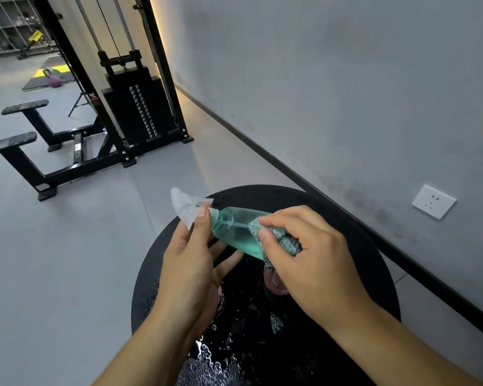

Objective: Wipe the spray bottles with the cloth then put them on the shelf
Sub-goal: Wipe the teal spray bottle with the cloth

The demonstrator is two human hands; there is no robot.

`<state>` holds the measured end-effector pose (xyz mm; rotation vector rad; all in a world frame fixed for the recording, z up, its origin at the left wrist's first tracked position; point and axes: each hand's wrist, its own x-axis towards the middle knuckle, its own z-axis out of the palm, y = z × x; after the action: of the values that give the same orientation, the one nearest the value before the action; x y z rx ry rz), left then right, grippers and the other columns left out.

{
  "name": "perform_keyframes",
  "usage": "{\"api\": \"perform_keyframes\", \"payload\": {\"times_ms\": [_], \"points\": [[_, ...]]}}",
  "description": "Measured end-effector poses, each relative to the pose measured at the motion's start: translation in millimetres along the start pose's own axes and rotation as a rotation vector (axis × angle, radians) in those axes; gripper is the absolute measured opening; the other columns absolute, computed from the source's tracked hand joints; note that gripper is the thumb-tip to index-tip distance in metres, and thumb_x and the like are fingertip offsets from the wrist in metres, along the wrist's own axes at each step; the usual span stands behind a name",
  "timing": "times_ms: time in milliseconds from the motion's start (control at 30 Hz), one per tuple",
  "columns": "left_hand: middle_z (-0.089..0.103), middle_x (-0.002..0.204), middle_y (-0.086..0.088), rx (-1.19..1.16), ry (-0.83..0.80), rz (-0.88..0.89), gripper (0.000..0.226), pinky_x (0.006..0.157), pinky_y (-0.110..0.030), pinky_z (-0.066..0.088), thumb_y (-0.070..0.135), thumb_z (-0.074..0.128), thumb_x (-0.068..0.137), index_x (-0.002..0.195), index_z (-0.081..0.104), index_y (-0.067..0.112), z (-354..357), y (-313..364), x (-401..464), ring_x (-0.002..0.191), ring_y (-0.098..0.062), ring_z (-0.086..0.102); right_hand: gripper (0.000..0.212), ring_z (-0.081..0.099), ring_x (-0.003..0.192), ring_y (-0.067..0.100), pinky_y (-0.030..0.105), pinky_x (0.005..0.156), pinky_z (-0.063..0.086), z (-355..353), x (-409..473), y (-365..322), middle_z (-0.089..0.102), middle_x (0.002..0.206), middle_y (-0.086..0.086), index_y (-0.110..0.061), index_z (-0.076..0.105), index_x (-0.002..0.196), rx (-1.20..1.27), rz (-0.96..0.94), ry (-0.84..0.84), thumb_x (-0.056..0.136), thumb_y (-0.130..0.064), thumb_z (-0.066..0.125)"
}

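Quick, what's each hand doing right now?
Left hand: holds the spray bottle at its neck.
Right hand: grips the cloth against the bottle.

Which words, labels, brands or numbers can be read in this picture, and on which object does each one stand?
No text can be read.
spray bottle: clear, no label visible.
cloth: no print.
weight stack: pale marks on the plates, too small to read.
small red patch on the machine frame: too blurred to read.
yellow item far behind: dark marks, blurred.
wall socket: only holes.
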<state>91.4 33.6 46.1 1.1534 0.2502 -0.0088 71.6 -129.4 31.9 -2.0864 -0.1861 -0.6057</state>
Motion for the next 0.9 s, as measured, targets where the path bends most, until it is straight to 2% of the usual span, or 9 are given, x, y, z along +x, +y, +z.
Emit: {"api": "perform_keyframes", "payload": {"times_ms": [133, 267, 333, 433, 567, 667, 800, 833, 900], "points": [[0.08, 0.119, -0.007, 0.003, -0.023, -0.007, 0.023, 0.088, -0.048, 0.065, 0.034, 0.058, 0.107, 0.118, 0.073, 0.019, 3, -6, -3, 0.108, -0.026, 0.08, 0.016, 0.065, 0.106, 0.009, 0.028, 0.084, 0.058, 3, 1, 0, 0.065, 0.108, -0.017, -0.021, 0.078, 0.109, -0.019, -0.009, 0.033, 0.095, -0.019, 0.073], [0.081, 0.119, -0.006, 0.034, -0.081, -0.006, 0.027, 0.09, -0.041, 0.066, 0.03, 0.056, 0.109, 0.13, 0.069, 0.017, 9, -10, -7, 0.11, -0.026, 0.079, 0.016, 0.065, 0.104, 0.011, 0.028, 0.082, 0.057, 7, 5, -7, 0.065, 0.109, -0.013, -0.018, 0.078, 0.111, -0.038, -0.056, 0.045, 0.096, -0.018, 0.071], [0.081, 0.119, -0.005, 0.054, -0.097, 0.011, 0.028, 0.091, -0.042, 0.064, 0.029, 0.057, 0.108, 0.13, 0.069, 0.017, 8, -10, -6, 0.11, -0.025, 0.079, 0.016, 0.066, 0.102, 0.01, 0.024, 0.082, 0.057, 4, 9, -7, 0.066, 0.108, -0.012, -0.018, 0.078, 0.11, -0.046, -0.064, 0.052, 0.096, -0.017, 0.071], [0.081, 0.118, -0.003, 0.066, -0.11, 0.047, 0.028, 0.091, -0.043, 0.062, 0.029, 0.057, 0.106, 0.128, 0.07, 0.018, 3, -6, -4, 0.11, -0.024, 0.079, 0.013, 0.066, 0.096, -0.001, 0.009, 0.074, 0.052, -8, 16, -2, 0.067, 0.102, -0.016, -0.022, 0.078, 0.104, 0.019, 0.093, 0.062, 0.095, -0.016, 0.07], [0.081, 0.117, -0.004, 0.041, -0.076, 0.079, 0.026, 0.091, -0.045, 0.062, 0.027, 0.057, 0.106, 0.125, 0.07, 0.015, 2, -3, -4, 0.11, -0.026, 0.079, 0.013, 0.065, 0.097, -0.006, 0.009, 0.081, 0.051, -18, 18, 6, 0.069, 0.099, -0.02, -0.027, 0.079, 0.1, 0.018, 0.18, 0.091, 0.093, -0.019, 0.071], [0.08, 0.115, -0.006, 0.009, -0.029, 0.091, 0.018, 0.09, -0.047, 0.063, 0.028, 0.057, 0.108, 0.115, 0.071, 0.019, 3, -3, -2, 0.108, -0.027, 0.079, 0.012, 0.064, 0.096, -0.004, 0.008, 0.076, 0.052, -15, 12, 0, 0.066, 0.1, -0.019, -0.025, 0.078, 0.101, 0.027, 0.146, 0.074, 0.094, -0.017, 0.073], [0.08, 0.118, -0.006, 0.008, -0.023, 0.081, 0.019, 0.086, -0.045, 0.066, 0.031, 0.055, 0.11, 0.115, 0.069, 0.02, 5, -3, -3, 0.104, -0.025, 0.08, 0.015, 0.066, 0.102, 0.007, 0.023, 0.084, 0.058, -6, 5, -10, 0.064, 0.107, -0.015, -0.02, 0.078, 0.107, -0.022, -0.012, 0.006, 0.093, -0.015, 0.075], [0.08, 0.119, -0.008, 0.01, -0.026, 0.078, 0.02, 0.087, -0.046, 0.065, 0.032, 0.055, 0.11, 0.115, 0.069, 0.019, 5, -3, -4, 0.104, -0.026, 0.08, 0.016, 0.066, 0.102, 0.008, 0.023, 0.085, 0.058, -4, 6, -10, 0.064, 0.107, -0.014, -0.019, 0.078, 0.107, -0.031, -0.033, 0.009, 0.092, -0.015, 0.075], [0.079, 0.121, -0.009, 0.004, -0.018, 0.077, 0.02, 0.091, -0.049, 0.063, 0.032, 0.055, 0.109, 0.116, 0.069, 0.019, 4, -2, -3, 0.107, -0.028, 0.08, 0.015, 0.067, 0.098, 0.006, 0.016, 0.08, 0.056, -7, 8, -9, 0.065, 0.104, -0.015, -0.02, 0.079, 0.103, -0.009, 0.005, 0.037, 0.09, -0.012, 0.075]]}}
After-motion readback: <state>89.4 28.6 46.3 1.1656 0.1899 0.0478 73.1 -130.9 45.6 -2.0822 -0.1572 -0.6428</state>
